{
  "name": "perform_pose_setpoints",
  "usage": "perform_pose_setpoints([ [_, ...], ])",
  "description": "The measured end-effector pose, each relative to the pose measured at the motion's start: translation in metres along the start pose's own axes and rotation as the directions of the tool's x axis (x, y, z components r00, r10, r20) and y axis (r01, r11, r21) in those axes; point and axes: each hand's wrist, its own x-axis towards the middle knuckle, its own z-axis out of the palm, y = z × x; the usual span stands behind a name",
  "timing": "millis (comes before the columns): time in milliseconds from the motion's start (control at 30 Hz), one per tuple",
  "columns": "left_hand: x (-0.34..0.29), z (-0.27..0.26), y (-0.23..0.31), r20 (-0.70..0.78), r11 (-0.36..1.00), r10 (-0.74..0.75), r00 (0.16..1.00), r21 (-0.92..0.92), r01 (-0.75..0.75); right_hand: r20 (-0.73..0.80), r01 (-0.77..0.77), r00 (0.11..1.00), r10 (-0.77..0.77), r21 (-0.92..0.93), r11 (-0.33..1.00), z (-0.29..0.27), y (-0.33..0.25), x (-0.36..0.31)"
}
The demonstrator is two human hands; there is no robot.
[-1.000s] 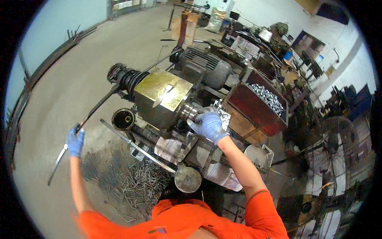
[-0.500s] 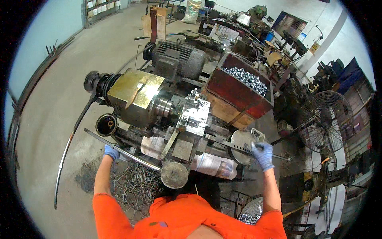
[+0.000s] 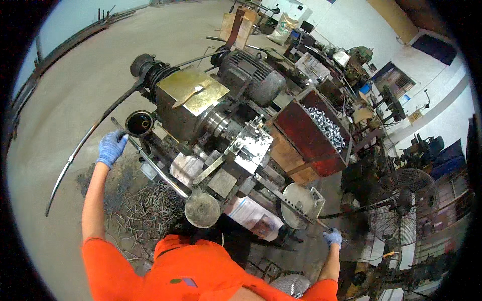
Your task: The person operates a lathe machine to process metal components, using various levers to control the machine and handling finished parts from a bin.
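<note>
My left hand [image 3: 111, 148], in a blue knit glove, closes around the upper part of a long metal lever [image 3: 159, 173]. The lever slants down to a round metal disc [image 3: 202, 209] in front of me. On the right, my gloved right hand [image 3: 332, 238] is closed at the outer end of a thin rod [image 3: 323, 224], in line with a flat bar with a row of holes [image 3: 293, 204]. Between my hands stands a greasy machine with a bright metal block [image 3: 255, 149] beside its spindle [image 3: 219, 124]. A brush [image 3: 189, 96] lies on its brass-coloured cover [image 3: 170, 83].
A red metal bin [image 3: 301, 133] of small shiny metal parts stands behind the machine, beside an electric motor [image 3: 256, 75]. A caged fan [image 3: 401, 205] is at the right. Thin metal scraps [image 3: 150, 210] cover the floor at lower left. A curved hose [image 3: 95, 133] hangs at the left.
My view has turned and shifted. My left hand has moved up and outward along the lever. My right hand has gone from above the holed bar to the rod beyond its end.
</note>
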Motion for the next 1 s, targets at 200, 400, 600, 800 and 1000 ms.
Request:
perform_pose_setpoints([
  [200,0.014,0.029,0.057,-0.189,0.958,0.278,0.942,-0.011,-0.285,-0.144,-0.078,0.986,0.081,0.028,0.997,0.037,-0.001,-0.039],
  [400,0.030,0.072,0.061,0.078,0.958,0.000,0.997,0.285,-0.022,-0.132,-0.133,0.971,0.197,0.385,0.913,0.053,0.002,-0.181],
  [600,0.030,0.069,0.058,0.048,0.984,0.045,0.998,0.171,-0.052,0.146,-0.607,0.794,0.590,0.150,0.780,0.084,0.086,-0.294],
  [800,0.032,0.070,0.055,-0.004,0.979,0.052,0.999,0.196,-0.050,0.277,-0.618,0.783,0.557,0.245,0.747,0.068,0.058,-0.301],
  [1000,0.034,0.068,0.059,0.056,0.980,0.007,0.998,0.199,-0.018,0.220,-0.471,0.877,0.427,0.214,0.856,0.066,0.056,-0.306],
])
